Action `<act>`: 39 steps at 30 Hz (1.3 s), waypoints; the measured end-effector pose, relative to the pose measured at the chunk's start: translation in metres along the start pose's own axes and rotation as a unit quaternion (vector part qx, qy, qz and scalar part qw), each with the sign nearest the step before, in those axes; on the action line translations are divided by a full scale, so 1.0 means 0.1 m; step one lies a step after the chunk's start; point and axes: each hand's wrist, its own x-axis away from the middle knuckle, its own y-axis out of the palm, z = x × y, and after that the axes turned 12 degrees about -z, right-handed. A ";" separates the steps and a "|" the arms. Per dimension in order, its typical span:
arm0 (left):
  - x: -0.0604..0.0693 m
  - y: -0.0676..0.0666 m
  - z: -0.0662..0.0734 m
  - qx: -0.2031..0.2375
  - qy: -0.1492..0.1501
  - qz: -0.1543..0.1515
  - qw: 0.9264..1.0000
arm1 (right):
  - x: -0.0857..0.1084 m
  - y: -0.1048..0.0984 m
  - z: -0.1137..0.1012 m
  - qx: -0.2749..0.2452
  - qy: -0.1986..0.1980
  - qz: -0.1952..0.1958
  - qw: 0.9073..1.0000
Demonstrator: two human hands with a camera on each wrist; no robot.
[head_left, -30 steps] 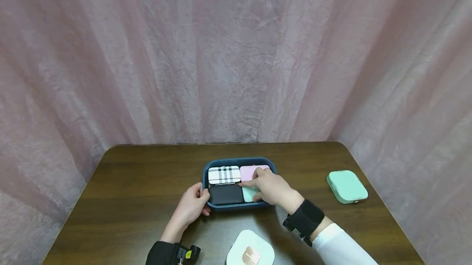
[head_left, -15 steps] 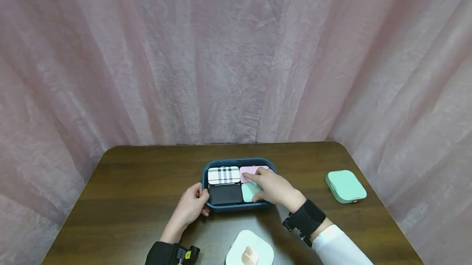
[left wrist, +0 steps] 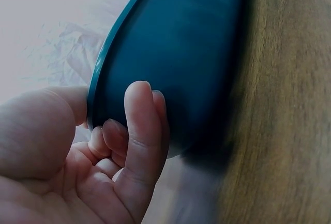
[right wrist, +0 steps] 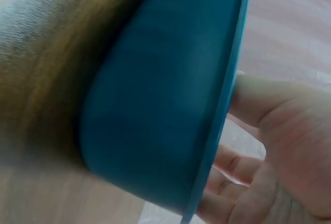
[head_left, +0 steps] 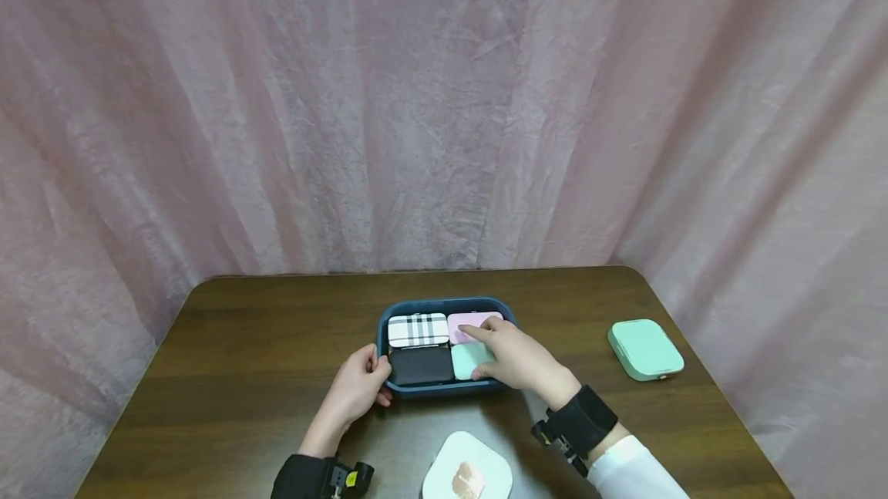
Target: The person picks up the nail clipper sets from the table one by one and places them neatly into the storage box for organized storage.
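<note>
A dark blue plastic basket [head_left: 444, 389] stands on the table, its side filling much of both wrist views. My left hand [head_left: 355, 385] pinches the rim at its near left corner, thumb inside and fingers outside. Within lie a plaid case [head_left: 418, 330], a black case [head_left: 420, 366], a pink case [head_left: 466, 321] and a mint green case [head_left: 469, 359], set two by two. Over the right end reaches my right hand [head_left: 516, 356], index finger stretched above the pink case and thumb at the mint case's near edge. Its other fingers are partly hidden.
A larger mint green case [head_left: 646, 349] with a small clasp lies at the right of the wooden table [head_left: 243, 345]. Near the front edge is a white rounded case [head_left: 469, 468] with a tan patch. A pink curtain [head_left: 416, 106] hangs behind.
My right index finger has lifted off the left edge of the mint green case in the basket and shifted over the pink case. My left hand keeps its hold on the rim.
</note>
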 end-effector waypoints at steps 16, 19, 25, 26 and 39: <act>0.01 0.01 0.01 -0.004 -0.001 0.000 1.000 | 0.19 0.07 0.17 -0.075 -0.023 0.050 0.996; 0.00 0.01 0.02 -0.002 0.003 0.001 1.000 | 0.23 0.07 0.19 -0.097 -0.028 0.070 0.992; 0.00 0.01 0.01 -0.001 -0.004 0.003 1.000 | 0.29 0.11 0.21 -0.112 -0.027 0.110 0.987; 0.00 0.01 0.00 -0.001 -0.004 0.003 1.000 | 0.30 0.12 0.20 -0.113 -0.022 0.115 0.987; -0.01 0.01 0.00 -0.002 -0.002 0.003 1.000 | 0.64 0.24 -0.24 -0.041 0.026 0.201 0.978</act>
